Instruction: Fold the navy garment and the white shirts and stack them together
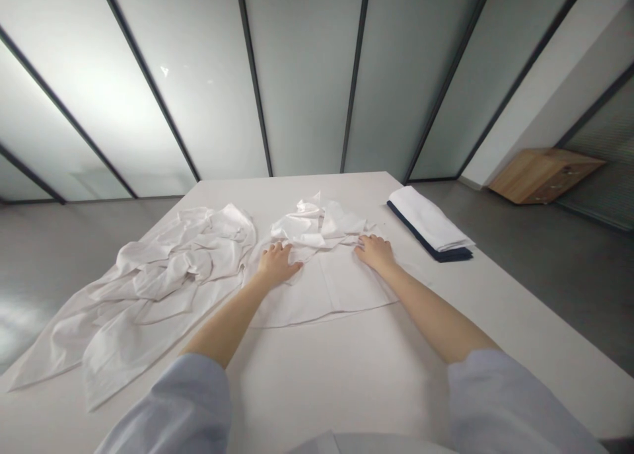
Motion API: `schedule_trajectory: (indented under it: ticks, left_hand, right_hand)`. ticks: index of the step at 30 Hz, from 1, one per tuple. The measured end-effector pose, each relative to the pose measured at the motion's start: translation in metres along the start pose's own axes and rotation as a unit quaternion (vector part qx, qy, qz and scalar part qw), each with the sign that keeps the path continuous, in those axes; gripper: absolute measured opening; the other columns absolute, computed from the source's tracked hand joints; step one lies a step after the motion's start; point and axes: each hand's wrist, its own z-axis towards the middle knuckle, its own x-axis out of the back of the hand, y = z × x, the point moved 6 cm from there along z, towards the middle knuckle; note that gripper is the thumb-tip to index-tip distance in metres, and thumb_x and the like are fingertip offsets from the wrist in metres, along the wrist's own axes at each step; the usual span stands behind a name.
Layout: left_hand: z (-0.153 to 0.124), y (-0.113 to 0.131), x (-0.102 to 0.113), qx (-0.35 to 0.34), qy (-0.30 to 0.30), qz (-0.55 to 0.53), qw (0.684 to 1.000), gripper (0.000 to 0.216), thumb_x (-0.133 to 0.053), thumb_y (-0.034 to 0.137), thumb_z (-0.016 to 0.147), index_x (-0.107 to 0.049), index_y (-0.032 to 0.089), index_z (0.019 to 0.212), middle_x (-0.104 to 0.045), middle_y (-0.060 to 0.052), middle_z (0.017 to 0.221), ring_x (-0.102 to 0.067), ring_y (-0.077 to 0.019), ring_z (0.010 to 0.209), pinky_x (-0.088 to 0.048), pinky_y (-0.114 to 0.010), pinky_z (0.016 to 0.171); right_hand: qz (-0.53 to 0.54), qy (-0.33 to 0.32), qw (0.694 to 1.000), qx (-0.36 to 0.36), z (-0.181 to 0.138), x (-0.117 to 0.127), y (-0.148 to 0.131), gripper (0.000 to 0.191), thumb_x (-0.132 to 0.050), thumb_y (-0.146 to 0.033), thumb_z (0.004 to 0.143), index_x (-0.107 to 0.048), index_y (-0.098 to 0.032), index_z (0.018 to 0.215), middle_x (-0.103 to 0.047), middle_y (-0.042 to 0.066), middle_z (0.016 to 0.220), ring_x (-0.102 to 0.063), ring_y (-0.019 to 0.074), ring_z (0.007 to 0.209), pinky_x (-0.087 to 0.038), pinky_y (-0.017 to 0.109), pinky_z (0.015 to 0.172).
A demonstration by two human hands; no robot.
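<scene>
A white garment [317,289] lies on the table in front of me, its lower part spread fairly flat with a curved near edge. Its far part is bunched into crumpled, slightly shiny white folds [319,223]. On the left side of the garment rests my left hand [277,265], fingers stretched forward and thumb apart. My right hand [376,251] lies on its right side, palm down with the fingers extended. Both hands touch the cloth without visibly gripping it. Whether the garment is a shirt I cannot tell.
A loose heap of white cloth [173,269] covers the table's left side, close to the garment. At the right stands a folded stack, white cloth [428,217] over dark navy cloth [448,254]. Beyond the white table [337,381] are frosted glass panels [302,77] and a wooden cabinet [539,173].
</scene>
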Motion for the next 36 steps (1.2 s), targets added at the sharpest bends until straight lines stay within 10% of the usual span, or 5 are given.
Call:
schedule_trajectory:
  ticks: [7,13,24,30,36]
  left_hand:
    - [0.026,0.013,0.018,0.022,0.007,-0.032,0.999,0.105,-0.064,0.061,0.076,-0.011,0.017,0.155,-0.063,-0.019,0.122,-0.063,-0.0338,0.107,-0.046,-0.039,0.087]
    - [0.053,0.028,0.004,-0.012,0.003,-0.158,0.987,0.035,-0.046,0.04,0.093,-0.068,0.018,0.109,-0.071,-0.012,0.1,-0.066,-0.0257,0.098,-0.046,-0.032,0.081]
    - [0.065,-0.031,0.0,0.061,0.088,-0.681,0.724,0.04,-0.049,0.052,0.089,-0.062,0.015,0.079,-0.063,-0.004,0.072,-0.058,-0.0119,0.065,-0.049,-0.024,0.065]
    - [0.057,-0.029,0.011,0.004,0.117,-0.494,0.862,0.054,-0.062,0.047,0.081,-0.053,0.018,0.126,-0.066,-0.008,0.103,-0.064,-0.0167,0.085,-0.051,-0.03,0.079]
    - [0.061,-0.02,-0.005,0.018,0.05,-0.248,0.967,0.024,-0.047,0.032,0.087,-0.067,0.018,0.086,-0.07,-0.009,0.087,-0.065,-0.0238,0.091,-0.047,-0.034,0.083]
  right_hand:
    - [0.155,0.007,0.98,0.122,0.015,0.022,-0.041,0.024,-0.053,-0.029,0.085,-0.071,-0.016,0.077,-0.07,0.01,0.087,-0.061,0.0232,0.085,-0.042,0.031,0.075]
    - [0.422,-0.074,0.861,0.274,0.004,0.017,-0.097,0.034,-0.041,-0.031,0.089,-0.072,-0.019,0.089,-0.072,0.005,0.092,-0.063,0.0209,0.089,-0.047,0.033,0.084]
    - [0.084,-0.036,0.991,0.098,0.036,0.006,-0.073,0.034,-0.047,-0.024,0.088,-0.065,-0.023,0.118,-0.068,0.012,0.117,-0.059,0.0282,0.111,-0.042,0.037,0.093]
    - [0.455,0.009,0.89,-0.041,0.067,0.005,-0.036,0.04,-0.03,-0.026,0.089,-0.068,-0.016,0.093,-0.071,0.007,0.078,-0.064,0.0215,0.075,-0.049,0.028,0.064]
    - [0.649,-0.031,0.753,-0.105,0.074,-0.005,-0.02,0.027,-0.035,-0.023,0.084,-0.061,-0.019,0.086,-0.067,0.004,0.077,-0.06,0.0163,0.063,-0.051,0.027,0.061]
